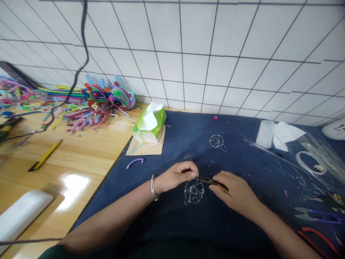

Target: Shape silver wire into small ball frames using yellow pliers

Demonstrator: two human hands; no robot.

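My right hand [229, 189] is closed round a pair of pliers [208, 181] with dark jaws and a yellow-edged handle. Its jaws point left and meet the fingertips of my left hand [180, 175]. Thumb and forefinger of that hand pinch a thin wire right at the plier tips; most of the wire is hidden. Just below the fingers is a round wire frame [194, 191] with thin wires crossing inside it. Whether the pinched wire joins this frame, I cannot tell. A second wire ring [216, 141] lies farther back on the dark blue cloth [167, 223].
To the right lie loose wires [323, 154], a roll of clear tape [311, 162], purple-handled snips [318, 216] and red handles [318, 239]. A tissue pack [150, 124] stands at back left, near a purple curved piece [135, 162] and a yellow cutter [47, 154].
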